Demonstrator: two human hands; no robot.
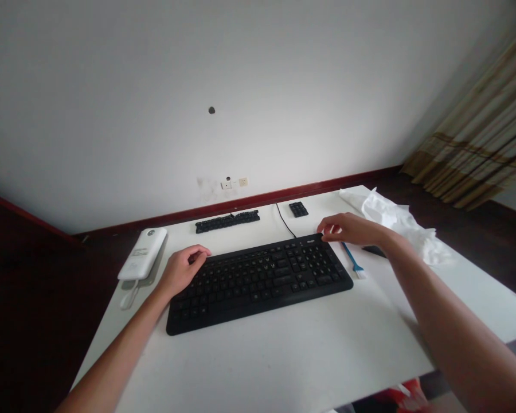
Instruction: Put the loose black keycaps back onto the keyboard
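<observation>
A black keyboard [249,287] lies at a slant on the white table, and several of its key spots look bare of caps. My left hand [184,268] is closed at its upper left edge, fingers curled together over the rim. At the far right corner, the fingers and thumb of my right hand [348,227] grip the keyboard's edge. Behind it sit a row of black keycaps [227,222] and a smaller square block of keycaps [298,209]. A blue brush [352,261] with pale bristles rests just right of the keyboard, below my right hand.
A white power bank [143,252] with a short cable loop stands at the table's left. Crumpled white tissue or plastic [395,221] covers the back right. A dark flat object [374,250] is partly hidden by my right forearm. The keyboard cord [286,221] runs off the back edge.
</observation>
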